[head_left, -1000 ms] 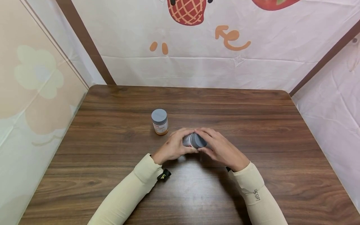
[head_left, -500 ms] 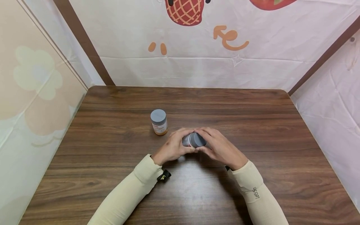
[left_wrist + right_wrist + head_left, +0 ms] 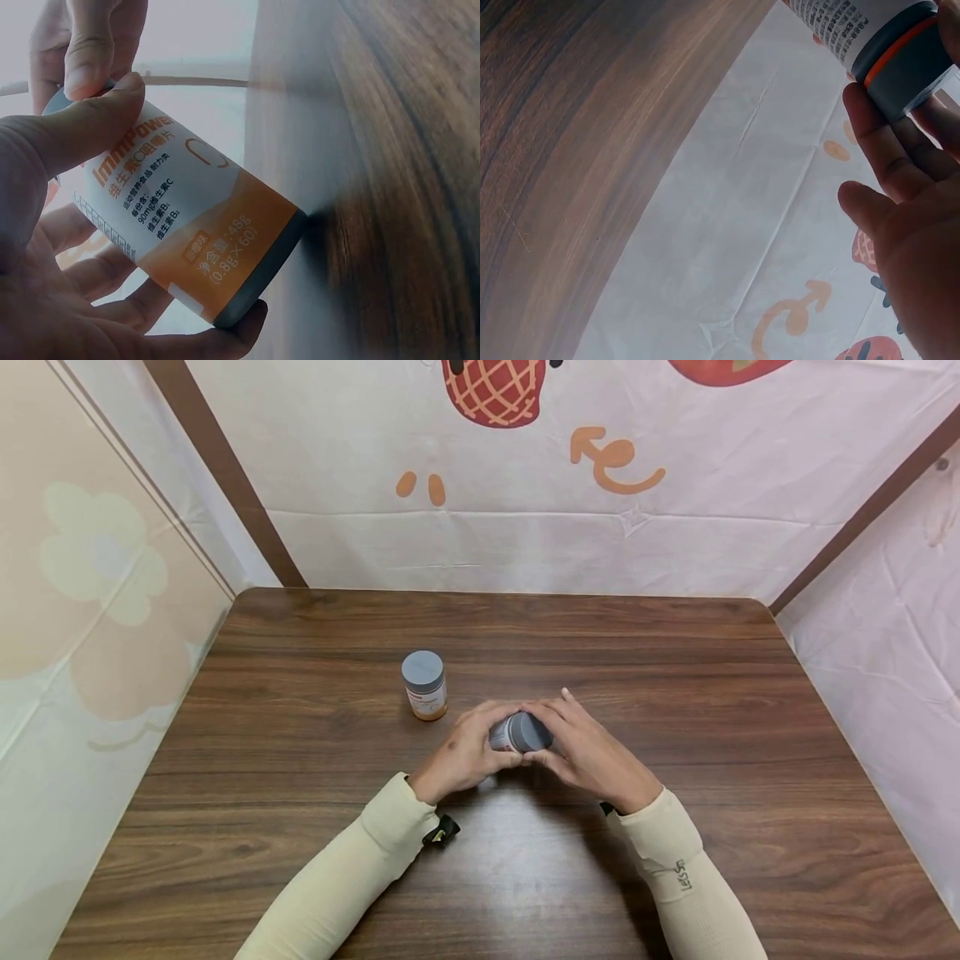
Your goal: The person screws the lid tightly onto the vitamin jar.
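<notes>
My left hand (image 3: 467, 752) grips the body of a vitamin tablet bottle (image 3: 187, 202), its thumb across the white and orange label. The bottle tilts, its grey lid (image 3: 531, 732) leaning to the right and its base close over the table. On the lid, my right hand (image 3: 600, 760) holds with thumb and fingers, and one fingertip sticks up off it. A thin orange band (image 3: 904, 49) shows around the bottle at the lid in the right wrist view. Part of the label is hidden behind the left hand.
A second bottle (image 3: 427, 700) with a grey lid and an orange lower part stands upright on the wooden table (image 3: 600, 652), just behind and left of the hands. Printed white fabric (image 3: 525, 547) hangs along the table's back edge and sides.
A finger of my right hand has lifted and now points up behind the lid. Otherwise the hands and the held bottle stay nearly in place; the standing bottle has not moved.
</notes>
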Demonstrator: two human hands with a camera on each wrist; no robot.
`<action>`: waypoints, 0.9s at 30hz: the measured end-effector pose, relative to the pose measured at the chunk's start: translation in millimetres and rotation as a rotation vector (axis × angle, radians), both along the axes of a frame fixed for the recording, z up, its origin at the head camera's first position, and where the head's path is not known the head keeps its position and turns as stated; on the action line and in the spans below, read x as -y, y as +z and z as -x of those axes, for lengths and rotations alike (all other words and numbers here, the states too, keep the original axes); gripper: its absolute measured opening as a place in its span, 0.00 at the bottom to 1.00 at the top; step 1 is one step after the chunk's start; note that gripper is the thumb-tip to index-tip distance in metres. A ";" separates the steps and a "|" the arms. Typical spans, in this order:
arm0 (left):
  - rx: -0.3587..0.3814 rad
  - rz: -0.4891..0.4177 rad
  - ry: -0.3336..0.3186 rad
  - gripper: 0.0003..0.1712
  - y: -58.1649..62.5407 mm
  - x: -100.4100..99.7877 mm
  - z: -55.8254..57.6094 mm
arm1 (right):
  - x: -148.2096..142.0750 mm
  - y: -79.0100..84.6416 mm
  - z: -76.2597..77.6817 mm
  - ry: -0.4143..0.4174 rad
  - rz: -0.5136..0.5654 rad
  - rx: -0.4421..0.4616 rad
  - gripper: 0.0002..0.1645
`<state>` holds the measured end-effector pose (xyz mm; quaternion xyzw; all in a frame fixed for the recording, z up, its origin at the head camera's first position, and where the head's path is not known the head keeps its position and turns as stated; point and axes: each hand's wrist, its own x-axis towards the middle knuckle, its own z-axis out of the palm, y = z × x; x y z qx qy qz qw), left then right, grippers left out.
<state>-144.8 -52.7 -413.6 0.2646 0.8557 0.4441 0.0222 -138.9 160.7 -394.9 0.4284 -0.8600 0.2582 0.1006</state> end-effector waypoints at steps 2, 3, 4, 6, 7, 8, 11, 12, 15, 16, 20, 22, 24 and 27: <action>-0.003 0.015 0.009 0.37 0.7 -0.7 0.1 | -0.1 0.1 -0.1 -0.015 -0.012 0.002 0.38; -0.002 0.025 0.013 0.37 1.3 -1.2 0.4 | 0.0 0.3 -0.2 -0.024 -0.018 0.004 0.38; 0.000 0.036 0.018 0.37 2.2 -1.6 0.5 | 0.1 0.6 -0.4 -0.033 -0.023 0.009 0.38; 0.006 0.054 0.026 0.36 3.2 -2.2 1.2 | 0.3 0.7 -0.7 -0.046 -0.026 0.018 0.38; 0.012 0.059 0.030 0.37 3.6 -2.5 1.6 | 0.5 0.7 -0.6 -0.052 -0.024 0.020 0.39; 0.019 0.063 0.035 0.36 3.9 -2.7 2.0 | 0.7 0.7 -0.8 -0.063 -0.022 0.027 0.39; 0.031 0.061 0.042 0.35 4.2 -3.2 3.4 | 1.1 1.8 -1.6 -0.108 -0.013 0.053 0.40; 0.034 0.058 0.045 0.34 4.4 -3.5 4.1 | 1.2 2.3 -1.9 -0.126 -0.011 0.065 0.40; 0.039 0.053 0.052 0.33 5.3 -4.0 5.7 | 1.3 3.9 -2.9 -0.179 -0.008 0.116 0.40; 0.038 0.050 0.054 0.33 5.5 -4.3 6.3 | 1.1 4.3 -3.1 -0.189 -0.006 0.135 0.41; 0.041 0.030 0.062 0.33 4.9 -4.5 8.5 | -0.1 4.8 -2.4 -0.208 -0.003 0.185 0.41; 0.052 0.022 0.065 0.34 4.4 -4.2 9.3 | -1.2 5.1 -1.9 -0.212 -0.005 0.206 0.40; 0.071 0.018 0.073 0.34 3.8 -4.0 10.1 | -2.4 4.7 -1.1 -0.213 -0.005 0.222 0.40; 0.102 0.024 0.091 0.34 3.2 -4.3 11.4 | -4.3 4.1 -0.3 -0.209 0.000 0.255 0.38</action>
